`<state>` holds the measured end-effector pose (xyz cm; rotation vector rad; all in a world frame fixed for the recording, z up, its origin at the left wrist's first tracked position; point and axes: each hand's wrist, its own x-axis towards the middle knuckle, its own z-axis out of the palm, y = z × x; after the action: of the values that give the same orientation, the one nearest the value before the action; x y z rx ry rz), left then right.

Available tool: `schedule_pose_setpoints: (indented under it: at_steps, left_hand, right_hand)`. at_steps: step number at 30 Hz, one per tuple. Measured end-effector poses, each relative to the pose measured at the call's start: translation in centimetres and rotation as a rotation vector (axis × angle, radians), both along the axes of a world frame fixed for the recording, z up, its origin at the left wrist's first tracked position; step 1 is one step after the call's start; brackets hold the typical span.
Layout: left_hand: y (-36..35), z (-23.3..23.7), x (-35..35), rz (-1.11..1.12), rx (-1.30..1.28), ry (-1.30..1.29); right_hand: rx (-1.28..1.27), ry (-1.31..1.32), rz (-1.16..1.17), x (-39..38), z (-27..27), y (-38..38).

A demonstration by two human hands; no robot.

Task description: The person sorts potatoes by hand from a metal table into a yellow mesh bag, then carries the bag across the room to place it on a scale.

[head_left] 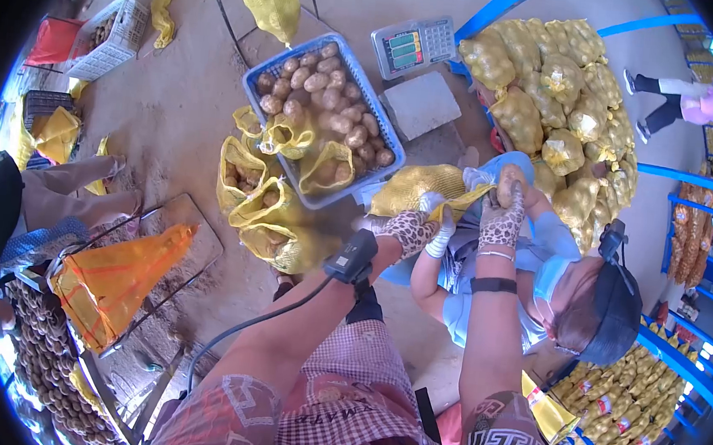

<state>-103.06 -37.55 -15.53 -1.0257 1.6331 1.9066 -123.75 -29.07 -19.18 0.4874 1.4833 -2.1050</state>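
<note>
My left hand (405,231), in a leopard-print glove, is at the lower edge of a filled yellow mesh sack (419,189); its fingers are partly hidden. My right hand (503,218), in a matching glove, is raised beside the sack's mouth with its fingers around a potato (509,181). A co-worker's gloved hand (441,230) is between my hands, at the sack's gathered top. To the left is a blue crate (251,124) of potatoes, with several open yellow sacks (277,207) beside it.
A scale display (406,47) and its platform (422,105) are behind the sack. Filled sacks (553,104) are piled at the right. The co-worker (553,299) bends close on my right. An orange sack (122,287) hangs on a frame at the left.
</note>
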Motion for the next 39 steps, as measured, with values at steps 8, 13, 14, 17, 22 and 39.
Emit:
schedule_pose_setpoints:
  at_steps: [8,13,14,17,22,39]
  left_hand:
    - [4.9,-9.4,10.1,-0.013,-0.428,0.353]
    - [3.7,0.5,21.3,0.397,0.350,0.180]
    - [4.5,0.0,23.7,0.559,0.490,0.227]
    - [5.5,1.0,29.5,0.764,0.693,0.343]
    - [6.8,4.1,36.3,0.845,0.713,0.361]
    - [23.2,9.8,36.2,1.608,0.579,0.433]
  right_hand:
    - [0.243,0.386,0.565,11.4,9.5,-2.8]
    - [0.380,0.520,1.130,22.8,3.9,1.1]
    - [0.614,0.750,1.209,26.2,4.7,2.3]
    - [0.388,0.619,1.166,34.2,0.5,5.3]
    - [0.318,0.430,1.468,40.1,7.0,5.1]
    - [-0.110,0.867,1.884,38.5,15.3,11.5]
